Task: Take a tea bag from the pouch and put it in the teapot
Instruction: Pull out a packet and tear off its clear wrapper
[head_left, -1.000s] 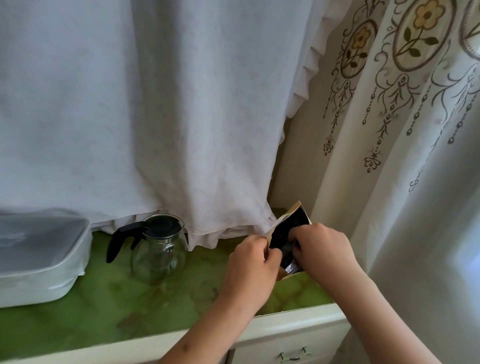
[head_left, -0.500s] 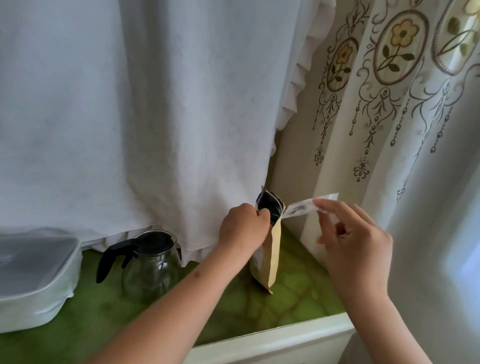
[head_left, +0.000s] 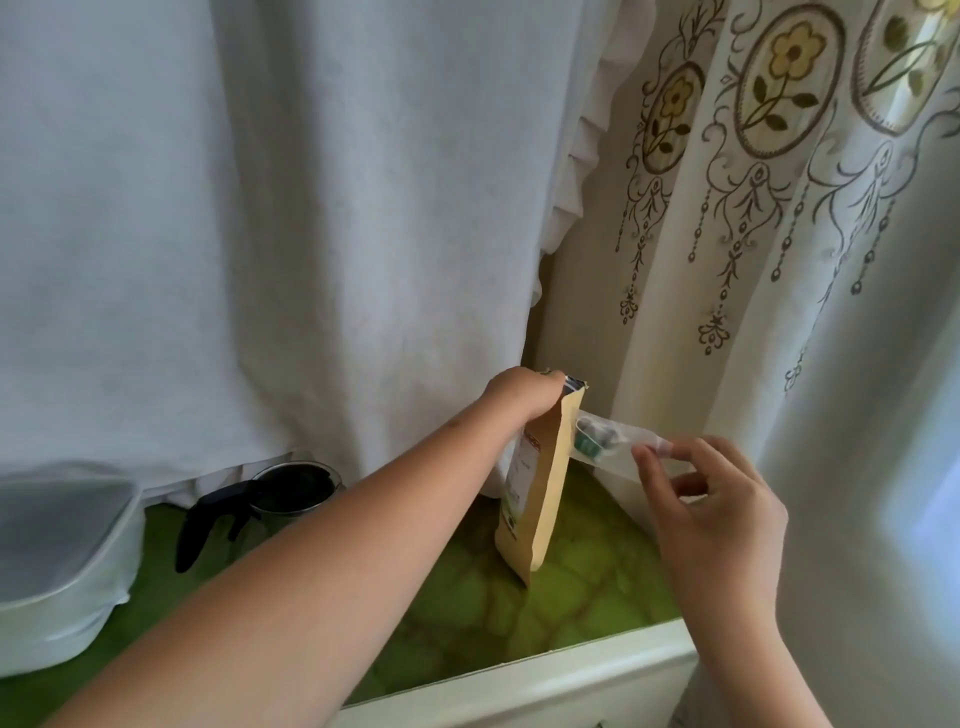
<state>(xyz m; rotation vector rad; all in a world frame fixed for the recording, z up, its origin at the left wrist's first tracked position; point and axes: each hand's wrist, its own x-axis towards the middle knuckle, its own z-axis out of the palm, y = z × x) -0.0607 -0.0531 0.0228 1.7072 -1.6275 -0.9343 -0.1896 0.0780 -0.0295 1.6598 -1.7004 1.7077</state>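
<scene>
The left hand (head_left: 524, 395) grips the top edge of the tall tan paper pouch (head_left: 537, 488), which stands upright on the green marbled desk (head_left: 582, 587). Just right of the pouch, the right hand (head_left: 711, 514) pinches a clear-wrapped tea bag (head_left: 605, 439) between thumb and fingertips, in the air. The glass teapot with a black handle (head_left: 270, 499) stands at far left, beside a white lidded plastic container (head_left: 62, 561).

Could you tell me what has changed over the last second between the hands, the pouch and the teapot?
The right hand, which was in the pouch mouth a second ago, has drawn out a clear-wrapped tea bag and now pinches it to the pouch's right. The left hand has stood the pouch upright and holds its top. The teapot and the white container stayed put on the green counter.
</scene>
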